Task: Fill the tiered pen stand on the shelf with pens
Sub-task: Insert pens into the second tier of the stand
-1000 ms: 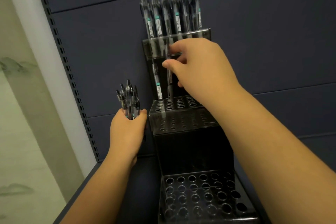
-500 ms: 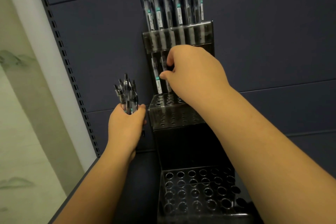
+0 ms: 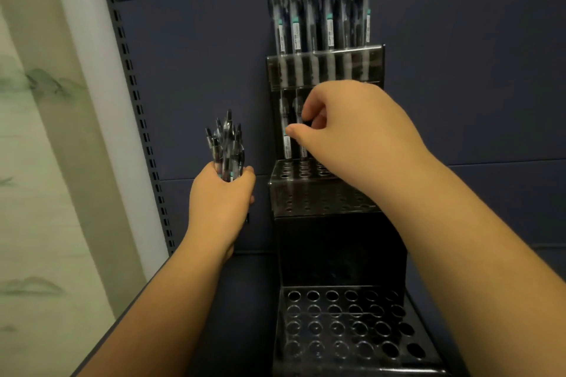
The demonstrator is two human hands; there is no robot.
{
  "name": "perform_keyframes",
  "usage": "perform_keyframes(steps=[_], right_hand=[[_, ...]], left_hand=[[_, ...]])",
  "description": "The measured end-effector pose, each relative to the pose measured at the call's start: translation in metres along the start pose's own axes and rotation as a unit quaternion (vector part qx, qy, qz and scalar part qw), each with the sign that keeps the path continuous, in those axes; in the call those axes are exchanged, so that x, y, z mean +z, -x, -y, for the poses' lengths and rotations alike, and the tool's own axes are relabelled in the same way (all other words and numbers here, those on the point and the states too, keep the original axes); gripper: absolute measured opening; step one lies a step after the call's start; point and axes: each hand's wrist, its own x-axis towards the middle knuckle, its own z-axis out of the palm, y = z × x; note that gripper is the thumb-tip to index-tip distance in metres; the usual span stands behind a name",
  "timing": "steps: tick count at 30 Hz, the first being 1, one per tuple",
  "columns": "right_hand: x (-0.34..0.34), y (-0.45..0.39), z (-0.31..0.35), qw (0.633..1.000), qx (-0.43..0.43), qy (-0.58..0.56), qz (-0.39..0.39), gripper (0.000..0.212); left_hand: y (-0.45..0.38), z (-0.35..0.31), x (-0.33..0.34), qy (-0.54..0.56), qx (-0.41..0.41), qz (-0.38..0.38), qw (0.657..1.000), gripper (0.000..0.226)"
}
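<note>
Black tiered plastic pen stand [image 3: 330,242] stands on the dark shelf [image 3: 245,300] — top tier full. Right hand [image 3: 352,128] pinches a clear pen [image 3: 301,144] in the middle tier; left hand [image 3: 222,196] grips a bundle of pens [image 3: 226,147] — fingers curled round it.

Tiered pen stand [image 3: 337,242] on shelf against back panel [image 3: 190,70], pens [image 3: 318,15] in top tier, pen bundle [image 3: 228,147] left of stand, slotted upright [image 3: 134,95] further left

You could read no text here — the pens [image 3: 312,15] in the stand's top tier [image 3: 324,67] carried white labels with teal bands, but their print was too small.
</note>
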Motion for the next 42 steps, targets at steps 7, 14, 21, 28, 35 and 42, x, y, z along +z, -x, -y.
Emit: perform_keyframes(steps=[7, 14, 21, 28, 35, 42], right_hand=[[0.019, 0.006, 0.026, 0.993, -0.113, -0.033, 0.021, 0.034], [0.024, 0.007, 0.030, 0.973, -0.086, -0.216, -0.009, 0.013], [0.026, 0.009, 0.036, 0.946, -0.064, -0.317, -0.011, 0.008], [-0.014, 0.002, 0.014, 0.912, -0.013, -0.389, -0.133, 0.003], [-0.030, -0.009, -0.023, 0.920, 0.028, -0.347, -0.180, 0.009], [-0.016, -0.012, -0.027, 0.958, 0.037, -0.254, -0.127, 0.034]], left_hand=[[0.009, -0.021, -0.008, -0.072, 0.090, -0.004, 0.993, 0.008], [0.017, -0.029, -0.010, -0.094, 0.123, 0.001, 0.988, 0.006], [0.013, -0.029, -0.011, -0.113, 0.141, 0.000, 0.984, 0.007], [0.004, -0.007, -0.003, -0.111, 0.084, -0.007, 0.990, 0.017], [0.000, -0.001, 0.000, -0.111, 0.058, -0.009, 0.992, 0.015], [0.000, 0.004, 0.001, -0.108, 0.062, 0.002, 0.992, 0.017]])
